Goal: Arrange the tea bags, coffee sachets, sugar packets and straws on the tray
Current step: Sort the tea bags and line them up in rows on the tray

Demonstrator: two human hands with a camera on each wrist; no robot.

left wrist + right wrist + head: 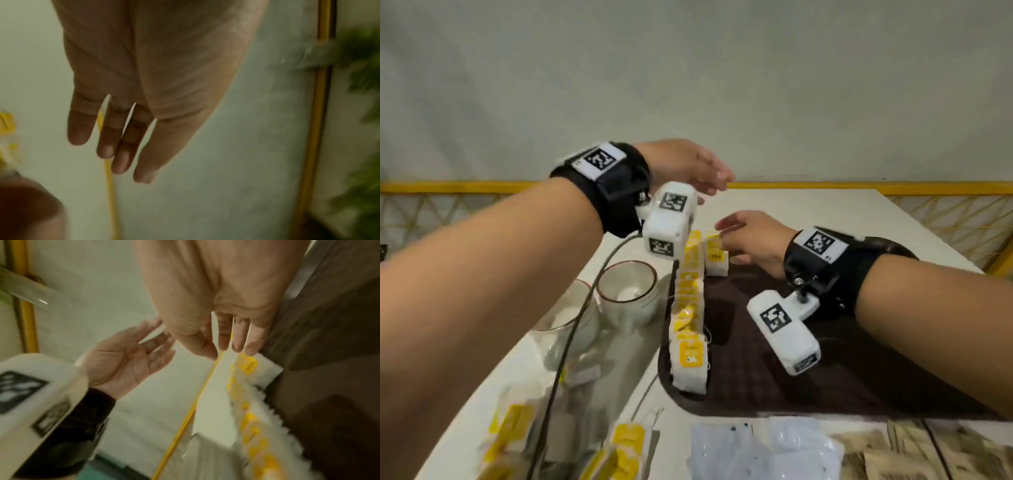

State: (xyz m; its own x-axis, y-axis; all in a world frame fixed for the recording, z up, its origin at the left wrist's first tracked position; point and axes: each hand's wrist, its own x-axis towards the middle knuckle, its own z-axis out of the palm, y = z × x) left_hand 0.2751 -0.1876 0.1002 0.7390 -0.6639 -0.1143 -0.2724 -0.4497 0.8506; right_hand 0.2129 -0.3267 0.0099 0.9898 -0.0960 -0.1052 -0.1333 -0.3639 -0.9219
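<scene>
Both forearms reach over white table [808,212] by grey wall [688,68], fingers apart.

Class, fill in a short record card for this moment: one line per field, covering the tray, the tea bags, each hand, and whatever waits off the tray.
tray: dark brown, on a white table
tea bags: a row along the tray's left edge
left hand: raised, fingers straight, holding nothing
right hand: at the row's far end; contact unclear
glasses: two, left of the tray
off tray, near edge: more tea bags, brown sachets
</scene>
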